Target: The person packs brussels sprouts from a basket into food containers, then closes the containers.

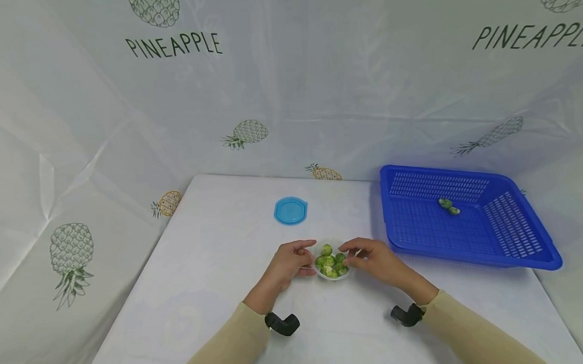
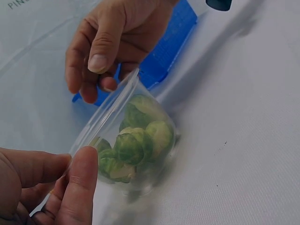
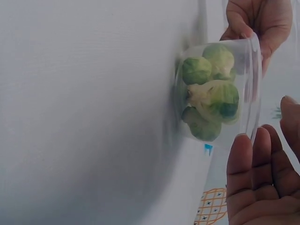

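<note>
A small clear plastic tub (image 1: 333,242) stands upright on the white table, holding several Brussels sprouts (image 1: 328,260). Its clear wall shows the sprouts (image 3: 215,101) piled inside in the right wrist view. My left hand (image 1: 289,261) is at the tub's left side; in the left wrist view its thumb (image 2: 82,180) and forefinger pinch the rim. On the other side is my right hand (image 1: 373,257), its fingers loosely bent and the thumb apart. Fingertips of that hand (image 3: 262,178) come up to the rim in the right wrist view, with nothing held between them.
A blue plastic lid (image 1: 291,211) lies on the table behind the tub. To the right sits a large blue slotted basket (image 1: 419,239), with two Brussels sprouts (image 1: 445,203) in it. Pineapple-printed sheeting (image 1: 317,84) hangs behind the table's back edge.
</note>
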{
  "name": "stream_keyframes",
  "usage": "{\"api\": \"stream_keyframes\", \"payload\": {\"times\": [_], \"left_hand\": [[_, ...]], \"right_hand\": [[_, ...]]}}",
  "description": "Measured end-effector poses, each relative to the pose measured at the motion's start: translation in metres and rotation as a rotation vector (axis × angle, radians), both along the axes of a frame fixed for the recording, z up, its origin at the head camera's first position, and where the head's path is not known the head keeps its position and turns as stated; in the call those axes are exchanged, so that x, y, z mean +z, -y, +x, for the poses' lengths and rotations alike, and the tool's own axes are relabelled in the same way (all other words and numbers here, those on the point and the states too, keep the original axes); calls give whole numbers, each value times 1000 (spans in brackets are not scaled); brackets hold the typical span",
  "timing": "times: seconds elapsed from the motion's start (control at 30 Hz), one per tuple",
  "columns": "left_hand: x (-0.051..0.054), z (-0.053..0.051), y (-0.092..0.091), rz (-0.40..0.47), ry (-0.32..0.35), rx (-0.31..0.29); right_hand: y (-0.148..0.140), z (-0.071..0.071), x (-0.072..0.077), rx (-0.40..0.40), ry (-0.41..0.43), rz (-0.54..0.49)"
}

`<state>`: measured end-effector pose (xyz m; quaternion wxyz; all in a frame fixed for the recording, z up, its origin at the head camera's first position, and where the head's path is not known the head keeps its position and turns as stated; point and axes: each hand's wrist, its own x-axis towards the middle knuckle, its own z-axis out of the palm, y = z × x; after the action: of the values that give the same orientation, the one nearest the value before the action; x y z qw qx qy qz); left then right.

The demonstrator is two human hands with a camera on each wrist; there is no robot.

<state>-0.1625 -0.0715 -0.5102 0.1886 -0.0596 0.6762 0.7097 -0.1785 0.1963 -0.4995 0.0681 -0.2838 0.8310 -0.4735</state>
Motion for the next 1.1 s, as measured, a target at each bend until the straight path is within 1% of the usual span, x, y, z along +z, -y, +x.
{"api": "stream_keyframes", "payload": {"times": [0.07, 0.17, 0.37, 0.47, 0.6, 0.83, 1.1], "left_hand": [[0, 0, 0, 1, 2, 1], [1, 1, 0, 1, 6, 4], [3, 1, -1, -4, 10, 3], [4, 2, -1, -9, 12, 6], [5, 2, -1, -12, 12, 7], [7, 4, -1, -5, 3, 11], [6, 4, -1, -11, 2, 12]], "right_hand": [[-1, 1, 3, -6, 19, 3], [-2, 2, 8, -16, 20, 9], [-6, 2, 20, -58, -50, 21], [-10, 3, 31, -84, -55, 40], [-17, 2, 49, -128, -26, 80], [-34, -7, 75, -193, -23, 135], [-58, -20, 101, -243, -31, 184]]}}
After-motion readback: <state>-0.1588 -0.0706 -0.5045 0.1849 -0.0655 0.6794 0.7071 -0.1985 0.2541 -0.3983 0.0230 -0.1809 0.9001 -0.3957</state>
